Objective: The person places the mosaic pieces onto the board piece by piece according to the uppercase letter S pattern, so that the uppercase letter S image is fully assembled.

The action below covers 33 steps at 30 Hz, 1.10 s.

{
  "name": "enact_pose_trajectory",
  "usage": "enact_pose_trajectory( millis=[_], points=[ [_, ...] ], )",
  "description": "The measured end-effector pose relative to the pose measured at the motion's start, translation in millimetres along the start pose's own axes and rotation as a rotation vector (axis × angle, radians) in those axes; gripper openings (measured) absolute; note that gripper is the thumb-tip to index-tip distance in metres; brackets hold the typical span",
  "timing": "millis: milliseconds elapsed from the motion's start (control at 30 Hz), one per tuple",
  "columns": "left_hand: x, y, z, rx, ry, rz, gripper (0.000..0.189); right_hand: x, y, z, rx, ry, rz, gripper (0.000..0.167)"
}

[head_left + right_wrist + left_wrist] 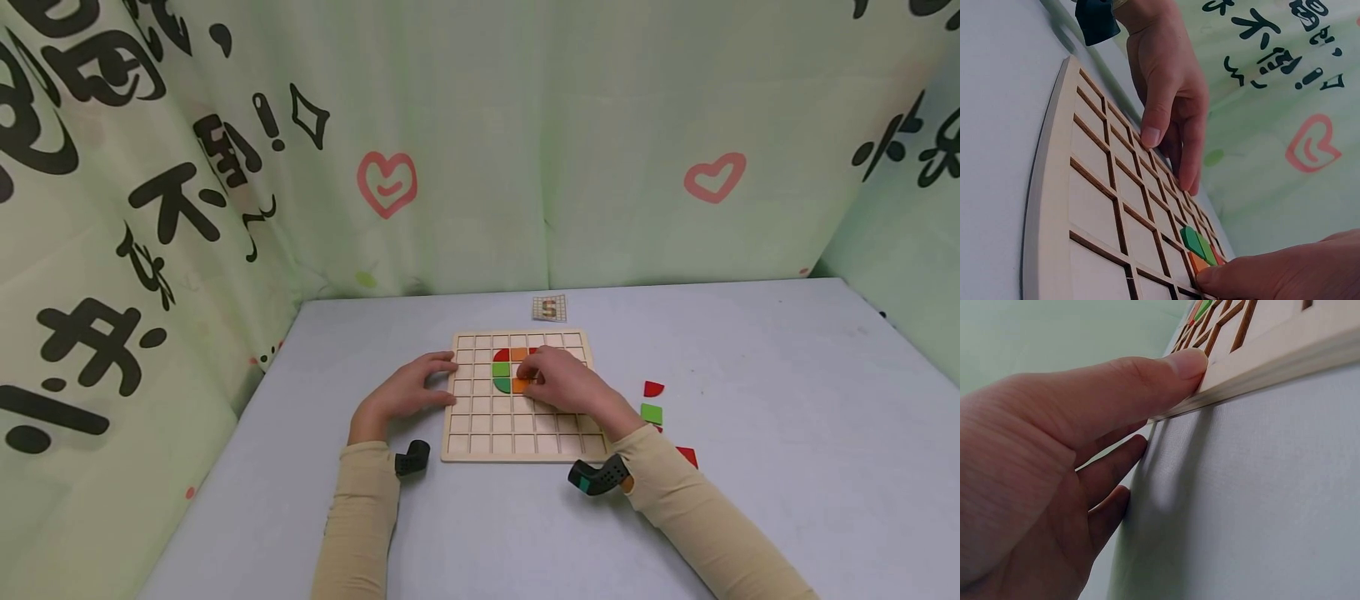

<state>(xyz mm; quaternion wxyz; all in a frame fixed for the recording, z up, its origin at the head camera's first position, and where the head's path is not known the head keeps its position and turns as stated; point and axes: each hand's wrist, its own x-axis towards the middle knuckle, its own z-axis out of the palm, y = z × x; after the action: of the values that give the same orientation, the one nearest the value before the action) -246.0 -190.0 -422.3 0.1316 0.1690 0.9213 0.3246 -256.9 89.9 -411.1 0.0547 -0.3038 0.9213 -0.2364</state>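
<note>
Your left hand [405,390]: fingers spread, thumb touching left edge of grid board [501,423]. Your right hand [561,382]: over board's middle, thumb against orange tile [1196,262]; cannot tell if it pinches anything. Loose red tile [654,389], loose green tile [652,414]: right of board on tabletop [772,400], right hand nearer. Board cells hold light-green tile [501,369], dark-green tile [502,385], also reds, oranges. Patterned card [549,308] beyond board's far edge.
</note>
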Motion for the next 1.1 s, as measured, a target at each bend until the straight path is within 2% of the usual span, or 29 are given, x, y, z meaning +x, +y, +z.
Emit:
enact_pose_trajectory(
  millis=[500, 700, 867, 1100],
  points=[
    [1.7, -2.2, 2.0, 0.002, 0.002, 0.003, 0.057, -1.0, 1.0, 0.9, 0.006, 0.006, 0.011, 0.018],
    [3.0, -2.3, 2.2, 0.006, 0.0, -0.006, 0.058, -10.1, 6.3, -9.9, 0.067, -0.005, 0.076, 0.022],
    [1.8, -0.2, 1.0, 0.008, 0.003, -0.013, 0.058, -28.2, 23.3, -23.7, 0.063, -0.015, 0.155, 0.025],
    [2.6, -0.4, 0.8, 0.014, -0.002, -0.014, 0.058, -70.9, 54.0, -44.5, 0.028, -0.001, 0.268, 0.029]
  ],
)
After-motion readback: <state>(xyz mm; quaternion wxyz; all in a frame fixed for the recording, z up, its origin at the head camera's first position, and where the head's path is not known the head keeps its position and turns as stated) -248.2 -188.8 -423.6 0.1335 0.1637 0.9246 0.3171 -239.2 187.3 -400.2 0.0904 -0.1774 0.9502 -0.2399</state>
